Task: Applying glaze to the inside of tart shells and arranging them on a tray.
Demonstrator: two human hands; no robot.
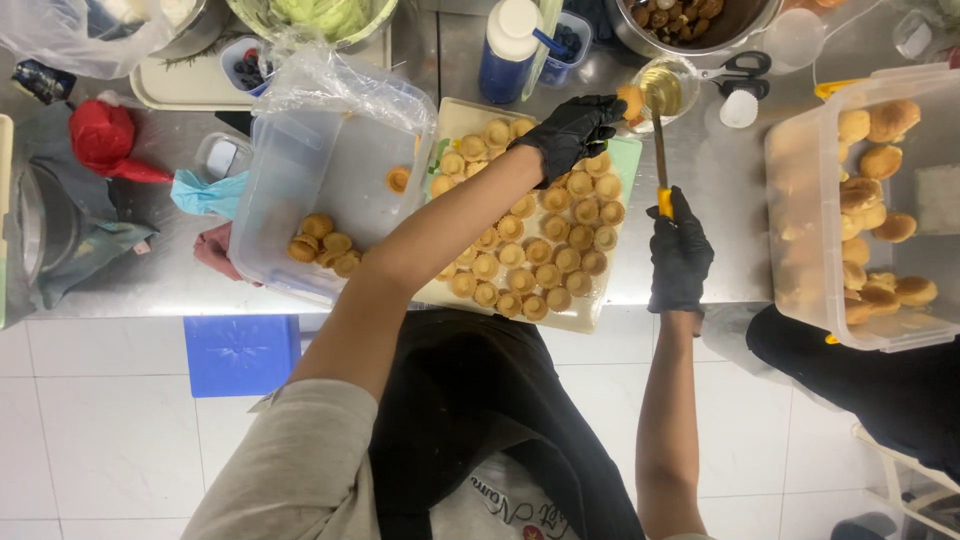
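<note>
A steel counter [700, 180] runs above a white tiled floor. On it sits a clear plastic tub [330, 190] holding a few tart shells, just beside a pale tray [590, 310] packed with small round tart shells [530, 250]. The left hand [572, 130], in a black glove, is closed on one shell [630, 100] beside a small glass bowl [668, 88] of yellow liquid. The right hand [680, 255], also gloved, is clamped on a brush [660, 150] reaching into that bowl.

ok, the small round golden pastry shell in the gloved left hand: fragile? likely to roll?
Probably brittle: the small round golden pastry shell looks thin and baked, and the black-gloved left hand holds it by the fingertips. Likely light, being small and hollow. Others sit flat on the pale tray, so rolling seems unlikely.
</note>
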